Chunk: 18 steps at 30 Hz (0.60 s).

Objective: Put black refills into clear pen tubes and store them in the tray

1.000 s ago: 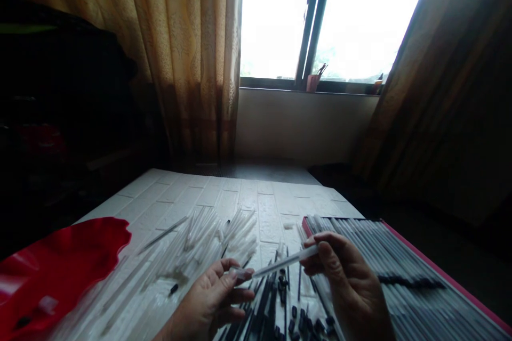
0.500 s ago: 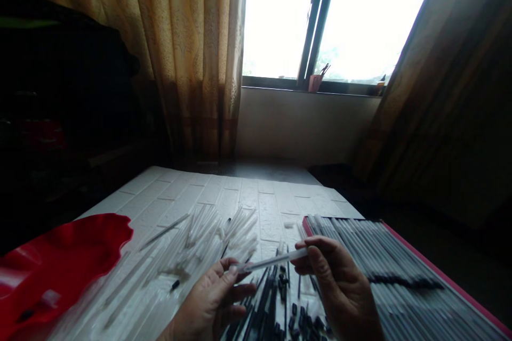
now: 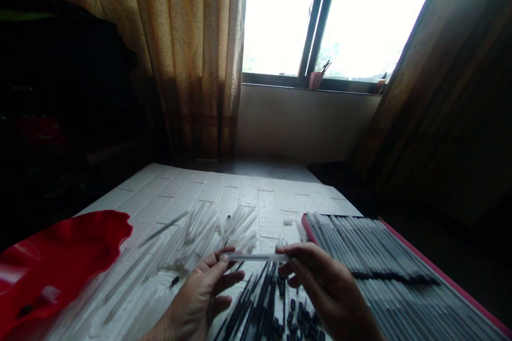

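Observation:
A translucent pen barrel (image 3: 256,258) lies nearly level between my two hands above the table. My left hand (image 3: 202,290) pinches its left end between thumb and fingertips, the other fingers loosely curled. At the opposite end, the fingers of my right hand (image 3: 326,282) are closed around the barrel. Below them are thin black pen refills (image 3: 254,301) in a loose bundle and several small black caps (image 3: 300,319). Clear plastic barrels (image 3: 206,229) are heaped beyond my left hand.
To the right, a red-edged box (image 3: 436,256) holds rows of pens (image 3: 352,240). A red wavy-rimmed bowl (image 3: 80,240) with a few small pieces sits at left. The white brick-patterned table (image 3: 232,186) ends before a window wall with curtains (image 3: 192,64).
Both hands have shifted left, the right one more, coming closer together. The pen barrel has gone from slanting up to the right to nearly level, with more of it covered by the right hand.

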Each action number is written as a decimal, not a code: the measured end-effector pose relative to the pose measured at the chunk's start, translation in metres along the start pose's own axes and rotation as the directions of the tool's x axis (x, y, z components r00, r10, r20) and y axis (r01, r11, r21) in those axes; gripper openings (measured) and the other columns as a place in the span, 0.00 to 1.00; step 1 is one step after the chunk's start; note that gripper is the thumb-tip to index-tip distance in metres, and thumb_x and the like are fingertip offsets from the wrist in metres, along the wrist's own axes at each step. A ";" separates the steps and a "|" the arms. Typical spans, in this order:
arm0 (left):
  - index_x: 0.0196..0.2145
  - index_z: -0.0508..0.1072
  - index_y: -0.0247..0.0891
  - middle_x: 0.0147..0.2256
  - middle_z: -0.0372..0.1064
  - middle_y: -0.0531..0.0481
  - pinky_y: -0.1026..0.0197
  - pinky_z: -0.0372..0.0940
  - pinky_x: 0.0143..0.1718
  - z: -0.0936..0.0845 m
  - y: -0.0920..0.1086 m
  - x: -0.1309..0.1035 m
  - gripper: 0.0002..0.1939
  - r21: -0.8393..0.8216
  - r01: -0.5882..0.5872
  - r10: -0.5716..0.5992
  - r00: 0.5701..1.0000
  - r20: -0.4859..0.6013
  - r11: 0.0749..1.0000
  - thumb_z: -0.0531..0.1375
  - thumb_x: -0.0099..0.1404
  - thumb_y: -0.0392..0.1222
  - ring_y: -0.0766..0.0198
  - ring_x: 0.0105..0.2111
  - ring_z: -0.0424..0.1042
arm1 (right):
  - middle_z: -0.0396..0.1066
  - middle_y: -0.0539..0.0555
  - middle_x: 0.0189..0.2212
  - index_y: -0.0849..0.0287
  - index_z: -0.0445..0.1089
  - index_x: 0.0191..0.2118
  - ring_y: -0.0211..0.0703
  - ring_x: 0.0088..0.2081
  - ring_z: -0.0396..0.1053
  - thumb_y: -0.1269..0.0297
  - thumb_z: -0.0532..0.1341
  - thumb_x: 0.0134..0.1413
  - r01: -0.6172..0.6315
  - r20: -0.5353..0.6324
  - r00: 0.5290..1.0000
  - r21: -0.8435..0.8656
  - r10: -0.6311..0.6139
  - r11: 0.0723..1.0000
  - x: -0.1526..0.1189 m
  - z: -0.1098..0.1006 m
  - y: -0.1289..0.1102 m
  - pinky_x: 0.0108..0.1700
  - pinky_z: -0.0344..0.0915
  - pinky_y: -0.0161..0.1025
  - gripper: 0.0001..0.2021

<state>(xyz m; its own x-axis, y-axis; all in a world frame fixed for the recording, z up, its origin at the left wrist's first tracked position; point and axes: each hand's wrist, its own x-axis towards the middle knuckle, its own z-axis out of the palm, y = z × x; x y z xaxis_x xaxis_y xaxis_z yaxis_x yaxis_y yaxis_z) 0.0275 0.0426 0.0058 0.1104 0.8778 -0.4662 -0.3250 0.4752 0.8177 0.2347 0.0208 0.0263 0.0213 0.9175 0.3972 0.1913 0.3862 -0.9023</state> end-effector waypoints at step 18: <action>0.33 0.75 0.33 0.28 0.74 0.48 0.74 0.37 0.11 -0.018 0.023 0.005 0.19 0.315 0.053 -0.143 0.952 0.270 0.948 0.69 0.48 0.51 0.77 0.15 0.61 | 0.63 0.45 0.16 0.58 0.74 0.25 0.31 0.19 0.55 0.57 0.59 0.56 0.012 0.450 0.876 -0.381 0.174 0.925 0.000 -0.033 0.001 0.21 0.51 0.27 0.14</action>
<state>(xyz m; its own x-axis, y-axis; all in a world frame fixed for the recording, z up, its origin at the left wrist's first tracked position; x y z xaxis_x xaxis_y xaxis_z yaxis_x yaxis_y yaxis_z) 0.0038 0.0565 0.0160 0.4049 0.7843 -0.4700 -0.0062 0.5163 0.8564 0.2669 0.0181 0.0306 -0.3898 0.9137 0.1153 0.5506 0.3316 -0.7661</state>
